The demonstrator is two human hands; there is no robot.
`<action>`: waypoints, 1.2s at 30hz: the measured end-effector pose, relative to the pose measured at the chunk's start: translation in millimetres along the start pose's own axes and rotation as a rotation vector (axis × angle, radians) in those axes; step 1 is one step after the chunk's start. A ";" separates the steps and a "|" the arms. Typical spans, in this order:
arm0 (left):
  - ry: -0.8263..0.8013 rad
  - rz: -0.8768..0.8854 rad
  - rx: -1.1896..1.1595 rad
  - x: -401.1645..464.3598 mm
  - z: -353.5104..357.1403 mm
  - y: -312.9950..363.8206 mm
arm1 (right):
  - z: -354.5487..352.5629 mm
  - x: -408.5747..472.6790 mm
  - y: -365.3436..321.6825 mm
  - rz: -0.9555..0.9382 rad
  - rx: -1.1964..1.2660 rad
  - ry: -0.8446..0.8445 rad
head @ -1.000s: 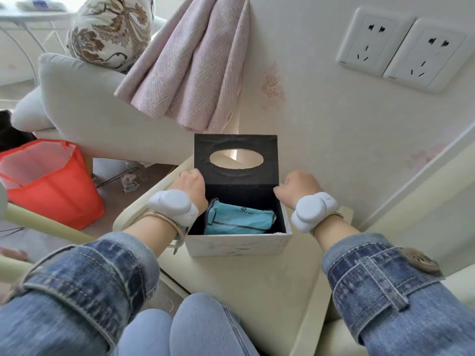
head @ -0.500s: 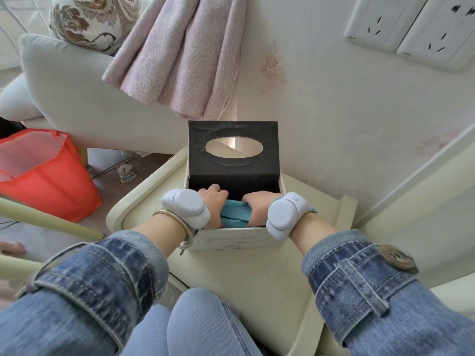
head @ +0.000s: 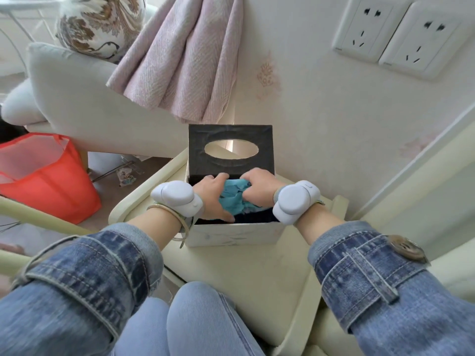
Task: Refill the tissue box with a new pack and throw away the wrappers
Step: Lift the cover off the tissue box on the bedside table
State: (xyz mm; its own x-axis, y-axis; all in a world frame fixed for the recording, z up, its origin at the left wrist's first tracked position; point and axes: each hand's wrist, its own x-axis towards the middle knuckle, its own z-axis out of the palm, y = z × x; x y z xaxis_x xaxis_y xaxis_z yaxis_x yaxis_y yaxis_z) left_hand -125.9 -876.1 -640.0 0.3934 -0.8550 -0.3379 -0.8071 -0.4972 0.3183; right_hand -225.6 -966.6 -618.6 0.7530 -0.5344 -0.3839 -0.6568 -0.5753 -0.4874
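Note:
A white tissue box [head: 231, 233] stands on a cream side table [head: 257, 278] by the wall. Its lid [head: 200, 140] is flipped up, dark inside, with an oval slot. A crumpled teal wrapper [head: 232, 199] rises out of the box's dark interior. My left hand [head: 212, 199] grips its left side and my right hand [head: 258, 187] grips its right side, fingers curled into the plastic. Both hands are over the open box. How much wrapper lies below the hands is hidden.
A red bag [head: 43, 173] stands open on the floor at the left. A pale armchair [head: 84, 109] with a patterned cushion [head: 100, 24] is behind it. A pink curtain [head: 185, 60] hangs above the box. Two wall sockets [head: 398, 37] are at the upper right.
My hands moved from the box's outer sides into the box, closed on the teal wrapper and bunched it upward. The wrapper lay flat inside before.

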 end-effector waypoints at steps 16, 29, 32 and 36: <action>0.309 -0.017 0.073 -132.2 -74.1 20.8 | -31.1 -108.9 -95.3 -0.230 -0.114 0.200; 0.307 -0.077 0.185 -86.6 -80.8 -48.9 | -6.9 -25.6 -118.7 -0.295 -0.046 0.296; 0.230 -0.094 0.167 -38.4 -95.7 -73.7 | -12.0 29.1 -129.3 -0.235 -0.047 0.233; 0.207 -0.086 0.061 -16.0 -109.0 -91.0 | -29.7 58.0 -143.6 -0.204 -0.064 0.154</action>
State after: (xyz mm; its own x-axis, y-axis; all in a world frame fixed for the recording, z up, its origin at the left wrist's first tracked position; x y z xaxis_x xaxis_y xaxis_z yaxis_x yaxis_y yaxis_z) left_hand -10.7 -833.3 -567.0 0.5385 -0.8251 -0.1707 -0.7894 -0.5649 0.2403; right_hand -88.8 -933.4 -547.6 0.8583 -0.4886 -0.1568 -0.4971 -0.7160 -0.4902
